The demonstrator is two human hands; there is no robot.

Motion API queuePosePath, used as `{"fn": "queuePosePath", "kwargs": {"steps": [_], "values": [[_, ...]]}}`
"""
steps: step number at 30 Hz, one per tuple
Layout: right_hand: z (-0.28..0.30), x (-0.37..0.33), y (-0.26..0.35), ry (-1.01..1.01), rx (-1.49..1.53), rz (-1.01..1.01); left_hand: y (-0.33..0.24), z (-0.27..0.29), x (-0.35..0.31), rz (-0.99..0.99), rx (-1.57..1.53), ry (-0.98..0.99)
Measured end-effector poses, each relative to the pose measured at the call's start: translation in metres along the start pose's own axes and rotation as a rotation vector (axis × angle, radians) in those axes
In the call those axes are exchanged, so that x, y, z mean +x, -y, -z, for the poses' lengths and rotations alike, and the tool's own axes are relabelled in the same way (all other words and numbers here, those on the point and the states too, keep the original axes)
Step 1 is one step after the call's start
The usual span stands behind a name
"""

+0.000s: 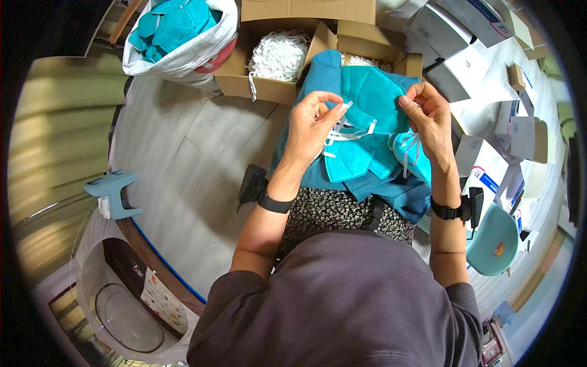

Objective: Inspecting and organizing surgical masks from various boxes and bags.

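A teal face mask (pixel 374 98) is held up above my lap, with a white strap clip on its lower edge. My right hand (pixel 430 116) pinches the mask's right edge between thumb and fingers. At the mask's left side my left hand (pixel 313 125) is closed, thumb against fingertip, on a small white strap end (pixel 348 105). White elastic straps (pixel 342 133) hang below between the hands. More teal masks (pixel 351 160) lie beneath on a blue cloth (pixel 318 177) across my lap, some with straps attached.
Ahead, one cardboard box (pixel 263 88) holds a heap of white elastic straps (pixel 278 55); another box (pixel 411 64) stands beside it. A white sack (pixel 205 49) at the far left is full of teal masks (pixel 174 27). White cartons (pixel 468 70) crowd the right, near a teal stool (pixel 494 241). A blue stool (pixel 116 189) stands left.
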State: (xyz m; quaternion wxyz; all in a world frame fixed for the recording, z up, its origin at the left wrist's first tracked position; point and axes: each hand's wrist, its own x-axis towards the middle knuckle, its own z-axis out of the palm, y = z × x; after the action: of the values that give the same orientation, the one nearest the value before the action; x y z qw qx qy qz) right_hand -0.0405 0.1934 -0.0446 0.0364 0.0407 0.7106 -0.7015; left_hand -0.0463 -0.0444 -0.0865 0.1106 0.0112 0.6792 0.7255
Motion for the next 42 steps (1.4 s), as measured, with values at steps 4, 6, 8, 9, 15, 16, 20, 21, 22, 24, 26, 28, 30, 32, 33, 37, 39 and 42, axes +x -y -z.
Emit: {"fn": "queuePosePath", "kwargs": {"steps": [4, 6, 8, 9, 15, 16, 20, 21, 22, 24, 26, 28, 30, 32, 33, 37, 39, 42], "values": [[0.005, 0.001, 0.002, -0.063, 0.017, 0.018, 0.002, -0.010, 0.004, 0.034, 0.067, 0.103], [0.009, 0.002, 0.001, -0.082, 0.047, 0.002, 0.003, -0.015, 0.006, 0.024, 0.021, 0.048], [0.013, 0.003, 0.000, -0.090, 0.051, 0.012, 0.006, -0.016, 0.009, 0.018, -0.043, 0.032], [0.014, 0.003, 0.000, -0.094, 0.053, 0.014, 0.009, -0.017, 0.011, 0.020, -0.087, 0.044], [0.013, 0.007, -0.001, -0.174, 0.071, 0.027, 0.004, -0.018, 0.011, 0.056, -0.043, 0.083], [0.012, 0.008, -0.002, -0.180, 0.094, 0.021, 0.004, -0.018, 0.011, 0.052, -0.057, 0.101], [0.008, 0.010, -0.004, -0.211, 0.143, 0.002, -0.006, -0.028, 0.005, 0.042, 0.067, 0.245], [0.008, 0.010, -0.003, -0.218, 0.144, 0.000, -0.008, -0.031, 0.003, 0.040, 0.076, 0.219], [0.008, 0.011, -0.003, -0.234, 0.137, 0.006, -0.010, -0.036, 0.001, 0.039, 0.085, 0.193], [0.011, 0.012, -0.005, -0.250, 0.149, -0.005, -0.005, -0.036, 0.002, -0.002, 0.144, 0.168], [0.014, 0.013, -0.007, -0.259, 0.150, -0.017, -0.001, -0.033, 0.002, -0.115, 0.184, 0.121], [0.016, 0.013, -0.009, -0.259, 0.146, -0.032, -0.005, -0.029, 0.001, -0.177, 0.276, 0.074], [0.016, 0.014, -0.013, -0.267, 0.147, -0.035, -0.009, -0.029, -0.001, -0.223, 0.317, 0.035], [0.017, 0.016, -0.018, -0.291, 0.146, -0.022, -0.019, -0.027, -0.004, -0.152, 0.282, 0.098], [0.020, 0.018, -0.021, -0.312, 0.144, -0.007, -0.030, -0.022, -0.008, -0.056, 0.225, 0.181], [0.049, 0.028, -0.032, -0.464, 0.092, -0.002, -0.047, 0.013, -0.016, -0.112, -0.142, 0.389], [0.061, 0.028, -0.038, -0.460, 0.092, -0.044, -0.057, 0.024, -0.014, -0.381, -0.394, 0.370], [0.052, 0.021, -0.044, -0.375, 0.103, -0.106, -0.068, 0.019, -0.009, -0.344, -0.751, 0.398]]}}
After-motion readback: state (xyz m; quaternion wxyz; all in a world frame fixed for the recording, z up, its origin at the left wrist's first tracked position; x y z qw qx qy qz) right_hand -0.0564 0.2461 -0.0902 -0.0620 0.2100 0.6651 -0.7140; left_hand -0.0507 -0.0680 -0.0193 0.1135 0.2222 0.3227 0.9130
